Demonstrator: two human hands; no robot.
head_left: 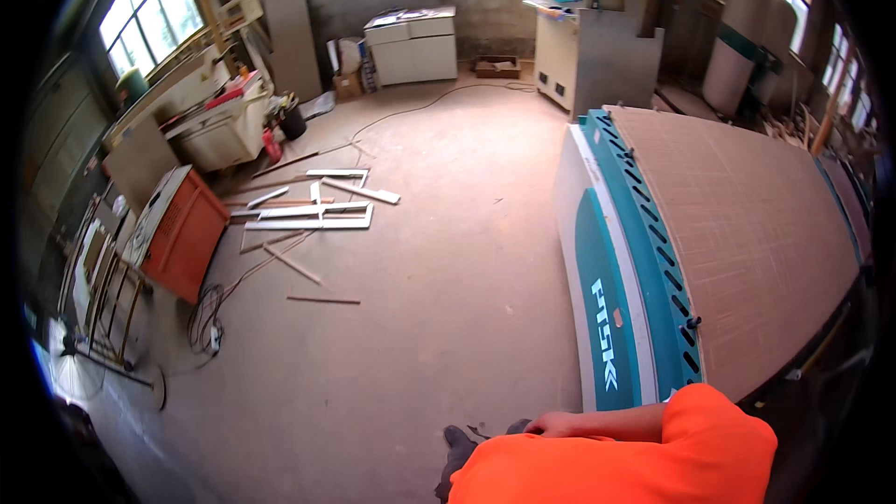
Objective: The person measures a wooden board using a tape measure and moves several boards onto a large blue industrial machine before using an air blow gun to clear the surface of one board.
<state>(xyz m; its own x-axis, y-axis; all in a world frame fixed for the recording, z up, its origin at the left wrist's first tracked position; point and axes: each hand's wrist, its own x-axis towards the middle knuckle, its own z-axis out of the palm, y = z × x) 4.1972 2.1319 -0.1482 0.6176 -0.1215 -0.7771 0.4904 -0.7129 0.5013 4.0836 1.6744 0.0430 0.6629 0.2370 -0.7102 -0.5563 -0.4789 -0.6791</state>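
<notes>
My right forearm comes out of an orange sleeve and crosses leftward in front of my body. My right hand [553, 425] shows only in part at the lower edge. Its fingers are hidden behind the orange shirt [597, 467], so I cannot tell what they hold, if anything. Just left of it, dark footwear [457, 443] shows below. Nearest to the right arm stands a large teal and white machine [597, 289] with a slotted edge. A wide brown board [756, 224] covers its top. My left hand is out of view.
White frame pieces and wooden strips [317, 215] lie on the floor at left, near a coiled cable [210, 313]. An orange cabinet [187, 233] and a wheeled rack [107, 299] stand along the left. Behind are a white cabinet [411, 51] and a control cabinet [558, 47].
</notes>
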